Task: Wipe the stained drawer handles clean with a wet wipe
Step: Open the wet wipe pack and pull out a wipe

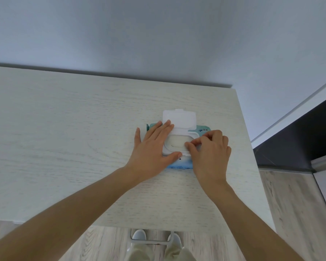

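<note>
The top [64,129] is pale wood-grain board, matt, with fine streaks running across it. The pack [179,164] at about 3 o'clock on it is soft glossy plastic film, blue and teal. Its lid [179,119], flipped up toward 12 o'clock, is smooth white hard plastic with a faint sheen. The wall [158,34] is flat matt paint. The floor [290,204] at 5 o'clock shows rough-looking grey wood-grain planks. The handle [151,242] at 6 o'clock looks like pale, smooth metal.
</note>
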Available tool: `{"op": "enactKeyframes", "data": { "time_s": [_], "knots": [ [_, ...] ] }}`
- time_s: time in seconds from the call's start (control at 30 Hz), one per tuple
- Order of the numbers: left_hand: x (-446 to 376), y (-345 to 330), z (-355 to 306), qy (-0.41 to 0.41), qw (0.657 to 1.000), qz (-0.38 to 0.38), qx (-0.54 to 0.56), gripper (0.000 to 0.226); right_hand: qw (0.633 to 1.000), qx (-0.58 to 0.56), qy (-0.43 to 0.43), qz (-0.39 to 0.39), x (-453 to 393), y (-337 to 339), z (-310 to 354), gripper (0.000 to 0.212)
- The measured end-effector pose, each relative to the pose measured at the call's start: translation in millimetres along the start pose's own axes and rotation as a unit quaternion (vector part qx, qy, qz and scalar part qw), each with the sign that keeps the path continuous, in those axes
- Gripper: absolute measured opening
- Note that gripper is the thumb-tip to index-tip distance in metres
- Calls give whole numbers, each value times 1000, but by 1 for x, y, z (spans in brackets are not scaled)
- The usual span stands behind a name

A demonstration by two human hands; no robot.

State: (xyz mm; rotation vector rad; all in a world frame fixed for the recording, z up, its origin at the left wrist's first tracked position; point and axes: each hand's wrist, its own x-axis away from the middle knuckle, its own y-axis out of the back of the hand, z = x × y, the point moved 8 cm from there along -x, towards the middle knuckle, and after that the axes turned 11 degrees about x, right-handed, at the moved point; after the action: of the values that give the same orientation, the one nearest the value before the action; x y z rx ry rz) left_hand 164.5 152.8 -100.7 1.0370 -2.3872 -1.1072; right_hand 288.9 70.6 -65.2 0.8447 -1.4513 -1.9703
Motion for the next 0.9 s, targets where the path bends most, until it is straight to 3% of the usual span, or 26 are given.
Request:
{"op": "enactKeyframes", "data": {
  "time_s": [0.2,0.37,0.43,0.63,0.8,0.9],
  "knots": [
    [0,0,1,-7,1000,-5,-3,83,999,11,34,17,-4,-3,2,19],
    [1,0,1,-10,1000,-11,5,82,988,127,85,-39,-2,8,8,32],
    [1,1,1,-12,1000,-13,7,82,986,135,94,-11,-3,3,12,35],
    [1,1,0,-16,1000,-18,4,82,993,65,96,16,-7,-9,12,26],
    [2,1,0,-18,1000,-17,9,82,990,-123,66,-28,0,3,-2,13],
    [2,2,0,-21,999,-24,16,82,992,-98,77,-31,5,5,0,17]
  ]
}}
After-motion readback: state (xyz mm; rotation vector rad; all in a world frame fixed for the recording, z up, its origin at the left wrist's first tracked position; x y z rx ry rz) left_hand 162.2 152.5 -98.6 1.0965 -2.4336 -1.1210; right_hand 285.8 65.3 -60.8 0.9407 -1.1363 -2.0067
